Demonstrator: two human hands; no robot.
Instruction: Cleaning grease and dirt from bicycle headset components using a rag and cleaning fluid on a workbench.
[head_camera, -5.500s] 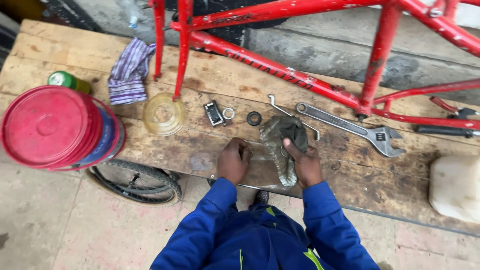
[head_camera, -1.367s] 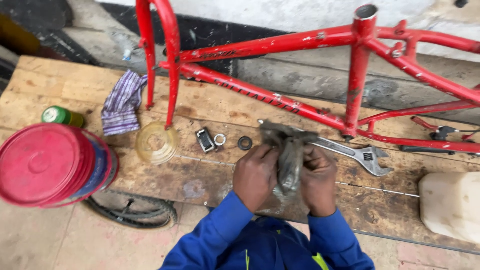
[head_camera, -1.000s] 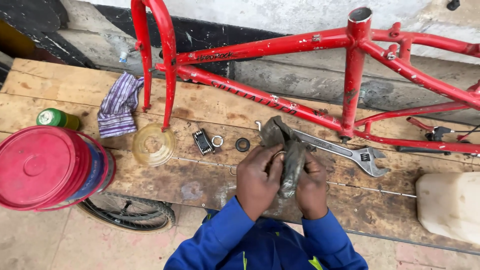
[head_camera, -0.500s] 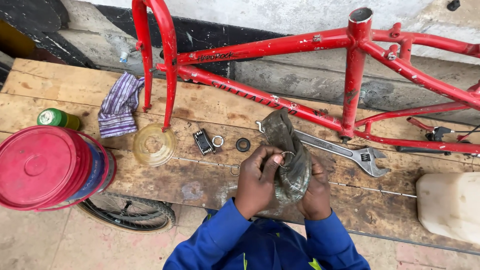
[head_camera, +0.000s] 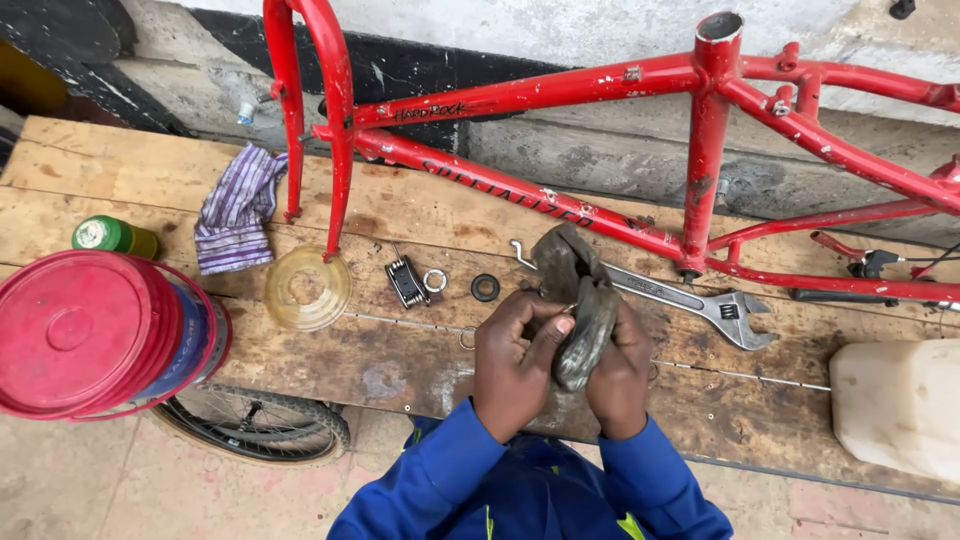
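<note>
A dirty grey rag (head_camera: 575, 300) is gripped between the left hand (head_camera: 515, 365) and the right hand (head_camera: 620, 370), both closed around it, above the wooden tabletop (head_camera: 400, 370). A wrench (head_camera: 690, 300) is seen just beyond.

Both forearms converge at centre, left hand (head_camera: 515, 360) and right hand (head_camera: 620, 370) raised together, fingers curled inward and closed, thumbs (head_camera: 553, 335) pressing toward each other.

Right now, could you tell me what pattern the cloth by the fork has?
Purple and white stripes on the cloth, head view.
</note>
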